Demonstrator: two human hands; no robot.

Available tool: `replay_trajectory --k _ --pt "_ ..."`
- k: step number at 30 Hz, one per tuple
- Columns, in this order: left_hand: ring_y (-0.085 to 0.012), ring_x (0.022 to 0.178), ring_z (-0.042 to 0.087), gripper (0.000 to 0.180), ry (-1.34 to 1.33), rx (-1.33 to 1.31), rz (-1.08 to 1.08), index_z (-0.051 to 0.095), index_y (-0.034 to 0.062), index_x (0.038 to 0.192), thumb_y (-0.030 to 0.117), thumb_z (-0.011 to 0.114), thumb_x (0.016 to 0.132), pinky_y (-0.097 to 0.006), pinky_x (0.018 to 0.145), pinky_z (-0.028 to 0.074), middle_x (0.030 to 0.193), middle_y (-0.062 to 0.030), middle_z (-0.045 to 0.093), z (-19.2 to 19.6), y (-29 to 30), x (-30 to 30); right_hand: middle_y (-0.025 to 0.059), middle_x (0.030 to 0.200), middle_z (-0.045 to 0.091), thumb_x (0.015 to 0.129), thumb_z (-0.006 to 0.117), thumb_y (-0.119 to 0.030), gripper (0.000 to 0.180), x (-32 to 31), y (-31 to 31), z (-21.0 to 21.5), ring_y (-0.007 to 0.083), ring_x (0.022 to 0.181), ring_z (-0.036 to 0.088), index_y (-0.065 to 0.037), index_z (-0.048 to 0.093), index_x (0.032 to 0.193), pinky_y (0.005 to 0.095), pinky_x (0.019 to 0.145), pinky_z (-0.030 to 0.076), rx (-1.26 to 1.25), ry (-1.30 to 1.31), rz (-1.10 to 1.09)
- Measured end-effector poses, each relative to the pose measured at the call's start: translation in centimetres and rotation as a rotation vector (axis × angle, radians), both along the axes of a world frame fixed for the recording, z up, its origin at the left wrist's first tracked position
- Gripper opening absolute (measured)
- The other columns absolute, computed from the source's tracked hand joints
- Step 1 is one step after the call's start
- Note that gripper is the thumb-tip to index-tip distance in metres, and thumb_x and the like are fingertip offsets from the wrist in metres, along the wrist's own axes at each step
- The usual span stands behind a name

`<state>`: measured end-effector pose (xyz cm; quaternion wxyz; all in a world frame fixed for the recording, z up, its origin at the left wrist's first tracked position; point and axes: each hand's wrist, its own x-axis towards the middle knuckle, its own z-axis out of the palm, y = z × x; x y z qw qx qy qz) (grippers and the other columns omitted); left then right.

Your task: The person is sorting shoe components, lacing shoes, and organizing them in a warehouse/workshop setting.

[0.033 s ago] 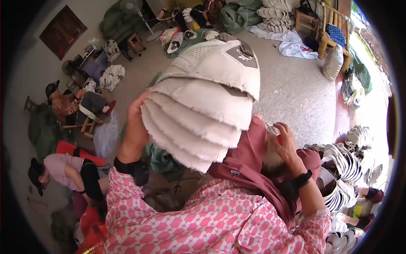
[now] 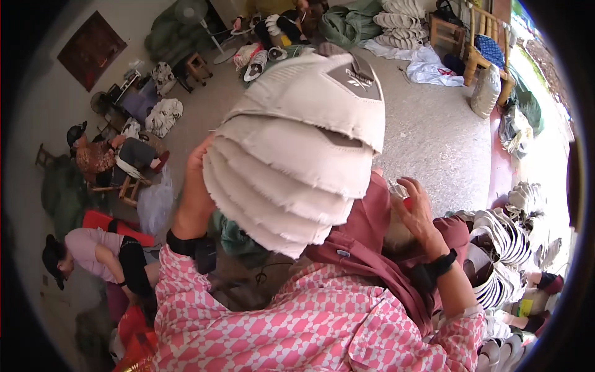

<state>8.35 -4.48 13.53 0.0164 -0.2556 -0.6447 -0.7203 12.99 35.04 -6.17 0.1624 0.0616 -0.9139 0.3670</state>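
A stack of several cream-coloured shoe uppers (image 2: 291, 149), nested one over another with frayed lower edges, fills the middle of the head view. My left hand (image 2: 199, 170) grips the stack at its left side; most of its fingers are hidden behind the uppers. On the front upper is a dark grey patch (image 2: 355, 79). My right hand (image 2: 414, 208) is apart from the stack, above my lap, with its fingers bent around a small item showing a bit of red. What that item is cannot be made out. A dark red cloth (image 2: 372, 217) covers my lap below the stack.
Heaps of nested shoe uppers (image 2: 505, 239) lie close by on my right. To the left, one person (image 2: 96, 248) bends down and another person (image 2: 93, 152) sits farther back. A bamboo chair (image 2: 486, 43), a filled sack (image 2: 485, 93) and a white cloth (image 2: 431, 65) stand or lie at the far right.
The stack of shoe uppers has come slightly nearer and spread a little, its lower tip shifting down. My right hand stays almost in place.
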Motion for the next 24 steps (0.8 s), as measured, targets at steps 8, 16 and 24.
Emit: replay_trajectory --k 8,16,24 --pt "-0.0157 0.108 0.059 0.031 0.067 0.162 0.080 0.055 -0.0002 0.125 0.012 0.042 0.099 -0.030 0.092 0.048 0.120 -0.0083 0.061 4.0 5.5 -5.4 0.0169 0.129 0.052 0.085 0.065 -0.019 0.048 1.6 -5.7 9.3 0.0330 0.120 0.048 -0.005 0.050 0.128 0.0393 0.104 0.036 -0.376 -0.044 0.361" --pt "-0.0169 0.106 0.060 0.030 0.195 0.276 0.108 0.055 0.0003 0.124 0.013 0.043 0.099 -0.031 0.093 0.049 0.119 -0.0085 0.061 6.5 5.5 -4.1 0.0080 0.122 0.056 0.084 0.068 -0.015 0.050 2.5 -6.5 7.5 0.0217 0.114 0.052 -0.007 0.051 0.130 0.0336 0.096 0.041 -0.568 -0.122 0.466" --pt "-0.0178 0.106 0.060 0.035 0.430 0.218 0.400 0.054 0.0008 0.125 0.021 0.043 0.099 -0.033 0.093 0.048 0.122 -0.0076 0.060 12.9 4.7 -3.2 0.0094 0.125 0.053 0.084 0.067 -0.014 0.052 2.2 -6.2 2.8 0.0230 0.111 0.053 -0.010 0.048 0.132 0.0352 0.090 0.044 -0.508 -0.167 0.326"
